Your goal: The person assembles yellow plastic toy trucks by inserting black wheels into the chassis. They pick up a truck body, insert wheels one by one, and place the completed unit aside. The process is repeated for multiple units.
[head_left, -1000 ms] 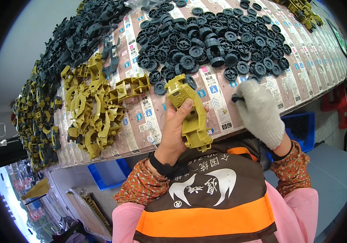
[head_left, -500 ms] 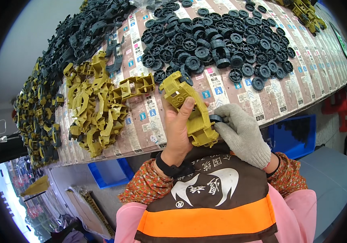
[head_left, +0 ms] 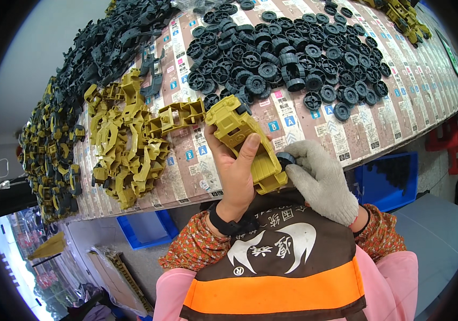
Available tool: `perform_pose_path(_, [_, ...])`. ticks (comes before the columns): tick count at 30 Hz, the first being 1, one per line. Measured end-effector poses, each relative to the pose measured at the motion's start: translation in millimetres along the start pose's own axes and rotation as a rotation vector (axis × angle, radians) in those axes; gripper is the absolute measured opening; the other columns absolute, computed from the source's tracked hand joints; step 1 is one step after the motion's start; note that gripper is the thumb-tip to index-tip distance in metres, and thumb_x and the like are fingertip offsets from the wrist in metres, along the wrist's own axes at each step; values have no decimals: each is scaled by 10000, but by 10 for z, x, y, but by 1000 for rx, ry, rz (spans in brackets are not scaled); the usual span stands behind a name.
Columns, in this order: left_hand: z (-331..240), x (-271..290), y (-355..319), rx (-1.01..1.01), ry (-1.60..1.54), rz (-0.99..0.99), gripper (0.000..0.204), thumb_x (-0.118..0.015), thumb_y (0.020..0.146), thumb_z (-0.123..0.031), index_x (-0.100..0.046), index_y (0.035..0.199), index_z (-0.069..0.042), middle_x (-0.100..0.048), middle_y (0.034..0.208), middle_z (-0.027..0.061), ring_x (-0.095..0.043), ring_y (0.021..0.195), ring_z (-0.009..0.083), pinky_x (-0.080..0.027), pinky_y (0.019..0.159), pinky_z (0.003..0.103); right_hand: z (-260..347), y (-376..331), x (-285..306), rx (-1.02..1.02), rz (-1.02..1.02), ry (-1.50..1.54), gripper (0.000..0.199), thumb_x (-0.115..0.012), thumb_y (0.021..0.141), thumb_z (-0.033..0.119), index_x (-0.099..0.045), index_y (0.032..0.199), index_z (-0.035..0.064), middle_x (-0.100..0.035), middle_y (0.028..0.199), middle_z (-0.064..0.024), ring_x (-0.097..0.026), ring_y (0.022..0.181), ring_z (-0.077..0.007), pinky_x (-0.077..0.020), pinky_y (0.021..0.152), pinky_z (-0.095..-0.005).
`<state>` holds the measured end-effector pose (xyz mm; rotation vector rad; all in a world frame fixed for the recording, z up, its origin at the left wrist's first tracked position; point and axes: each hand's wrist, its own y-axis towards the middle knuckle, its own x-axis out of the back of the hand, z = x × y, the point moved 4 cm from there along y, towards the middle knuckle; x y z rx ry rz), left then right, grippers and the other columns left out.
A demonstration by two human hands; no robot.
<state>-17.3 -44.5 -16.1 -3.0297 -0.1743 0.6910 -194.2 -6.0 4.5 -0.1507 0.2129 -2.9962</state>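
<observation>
My bare left hand point(head_left: 235, 166) is wrapped round a yellow plastic toy truck body point(head_left: 246, 140), held tilted above the table's near edge with the thumb across its side. A dark wheel shows at the body's upper end. In a grey knitted glove, my right hand point(head_left: 321, 181) pinches a black toy wheel point(head_left: 285, 159) against the body's lower right side. Whether the wheel is seated there, I cannot tell. Just left of the held body lies a pile of yellow truck bodies point(head_left: 127, 144). A wide heap of black wheels point(head_left: 287, 56) spreads out beyond my hands.
Dark plastic parts point(head_left: 116, 45) are heaped at the far left, beside a mound of yellow-and-black toys point(head_left: 52, 160). More yellow pieces point(head_left: 405, 18) sit at the far right. Blue bins point(head_left: 386, 179) stand below the table edge, with red stools point(head_left: 456, 150) on the right.
The truck body has turned slightly and shifted a little left in my left hand. My right hand keeps the wheel at its side, nearly in the same place.
</observation>
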Motion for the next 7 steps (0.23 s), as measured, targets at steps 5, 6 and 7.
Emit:
perform_pose_path(5, [31,27,-16,-32,97,20,611,-695,1042,-103,-327,1526,-160,-616,1233,113,-734,1022,278,-656,829,406,43,21,17,5,-24,-50,274,-658,994,52,-619,1261,4,-742,1007,-162,-774,869,-238,-602,773,-355])
perform_pose_path(6, [8,3,-21,-50,105,16,608,-698,1041,-107,-333,1524,-161,-616,1237,115,-733,1027,279,-656,832,408,23,14,10,44,-20,-100,282,-663,998,62,-616,1271,8,-744,1019,-157,-775,885,-248,-606,790,-357])
perform_pose_path(7, [-25,-33,-26,-69,114,12,605,-701,1040,-112,-339,1522,-163,-616,1241,118,-731,1032,281,-656,835,409,-18,5,2,84,-17,-149,291,-667,1002,72,-614,1282,11,-747,1032,-152,-776,902,-257,-611,806,-360])
